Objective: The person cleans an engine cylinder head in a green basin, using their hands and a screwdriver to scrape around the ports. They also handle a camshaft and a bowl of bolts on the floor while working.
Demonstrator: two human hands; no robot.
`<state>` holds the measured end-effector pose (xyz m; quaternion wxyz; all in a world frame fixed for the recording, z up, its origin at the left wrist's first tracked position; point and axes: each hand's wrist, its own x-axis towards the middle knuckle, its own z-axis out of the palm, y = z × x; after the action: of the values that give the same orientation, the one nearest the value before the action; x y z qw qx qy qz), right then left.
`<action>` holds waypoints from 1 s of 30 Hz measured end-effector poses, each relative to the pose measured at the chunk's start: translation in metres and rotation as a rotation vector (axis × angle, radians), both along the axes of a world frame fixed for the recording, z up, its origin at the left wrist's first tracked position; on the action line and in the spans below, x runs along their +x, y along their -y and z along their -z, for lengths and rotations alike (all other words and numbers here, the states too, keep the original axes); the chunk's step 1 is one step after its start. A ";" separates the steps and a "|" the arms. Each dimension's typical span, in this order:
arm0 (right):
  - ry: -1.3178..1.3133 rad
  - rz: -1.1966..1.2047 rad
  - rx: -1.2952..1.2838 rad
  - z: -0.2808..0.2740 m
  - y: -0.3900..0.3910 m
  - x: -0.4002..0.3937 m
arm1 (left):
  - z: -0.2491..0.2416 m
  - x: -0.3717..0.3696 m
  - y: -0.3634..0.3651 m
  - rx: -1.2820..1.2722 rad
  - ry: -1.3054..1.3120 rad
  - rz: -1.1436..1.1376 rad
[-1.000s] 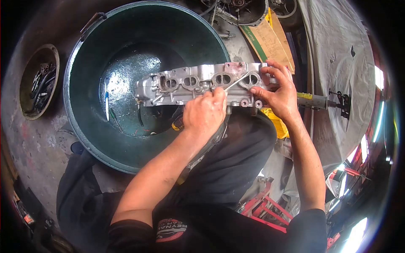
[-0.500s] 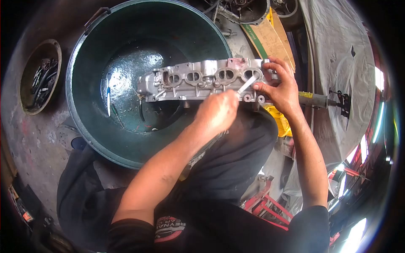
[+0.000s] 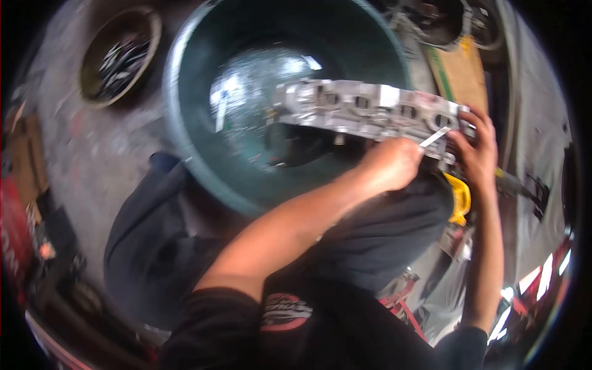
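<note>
An aluminium cylinder head lies across the dark green tub, its row of oval ports facing up at me. My right hand grips its right end, fingers over the far edge and thumb on the near side. In my left hand, closed as a fist, is a narrow flat pale blade. Its tip touches or nearly touches the rim of the rightmost port. What handle it has, if any, is hidden in the fist. The view is blurred by motion.
Inside the tub, wet glare surrounds a thin white tool. A round pan of dark metal parts sits on the floor at left. Cardboard and a large metal housing lie at back right, with a yellow object near my knee.
My view has swung, so the tub, cylinder head and both hands appear further right. The cylinder head now slopes down to the right. The blade stays at the rightmost port.
</note>
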<state>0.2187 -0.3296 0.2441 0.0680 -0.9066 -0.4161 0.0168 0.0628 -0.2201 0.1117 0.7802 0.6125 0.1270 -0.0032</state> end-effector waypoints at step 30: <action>0.288 0.055 -0.075 0.015 -0.001 -0.005 | 0.205 -0.080 -0.206 0.956 -1.093 0.456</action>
<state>0.2135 -0.3287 0.2290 -0.0261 -0.9125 -0.3958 -0.0997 -0.0167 -0.0138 -0.0932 0.2361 0.8061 0.3532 -0.4120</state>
